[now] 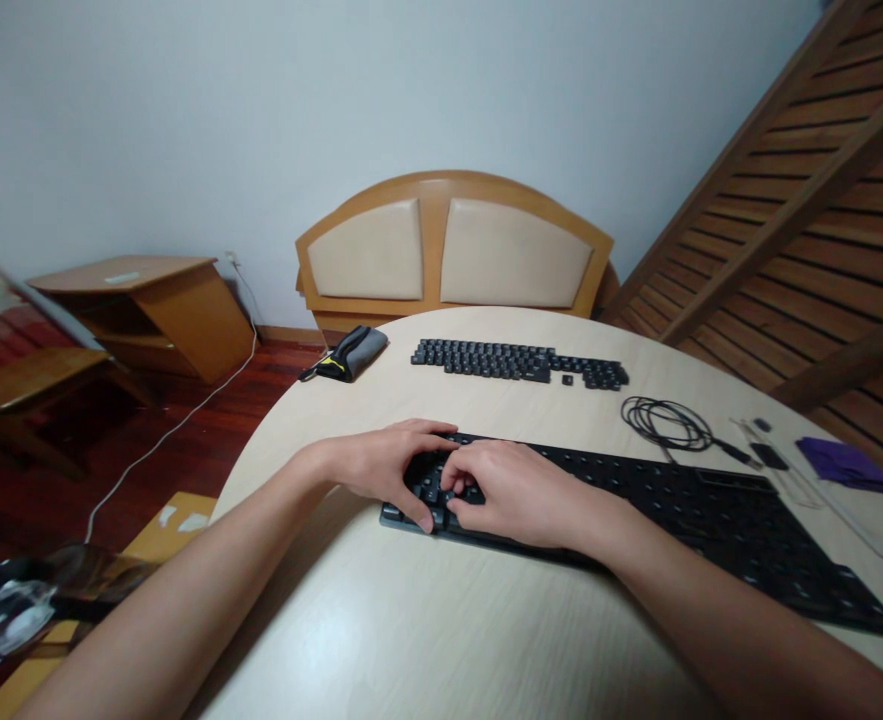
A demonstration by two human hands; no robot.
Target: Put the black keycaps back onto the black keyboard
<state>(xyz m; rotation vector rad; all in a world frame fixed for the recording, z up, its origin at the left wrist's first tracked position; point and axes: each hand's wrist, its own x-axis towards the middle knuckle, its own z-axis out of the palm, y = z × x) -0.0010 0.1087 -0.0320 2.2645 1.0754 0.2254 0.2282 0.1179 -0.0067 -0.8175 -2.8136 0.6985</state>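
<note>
A black keyboard (673, 500) lies on the round table, many of its key positions showing bare without keycaps. My left hand (381, 462) spans its left end, fingers over the far edge and thumb on the near edge, gripping it. Some keycaps sit in place beside that thumb. Just right of it, my right hand (512, 492) is closed, its fingertips bunched down at the keys of the left end. Whatever is between those fingertips is hidden. Loose black keycaps (486, 360) stand in keyboard-like rows beyond the keyboard, with one single keycap (567, 380) a little apart.
A coiled black cable (666, 425) rests behind the keyboard. At the right are a purple cloth (850, 466) and a small dark object (769, 456). A grey and black pouch (351, 354) lies at the table's (441, 640) far left edge. A headboard (433, 240) stands behind.
</note>
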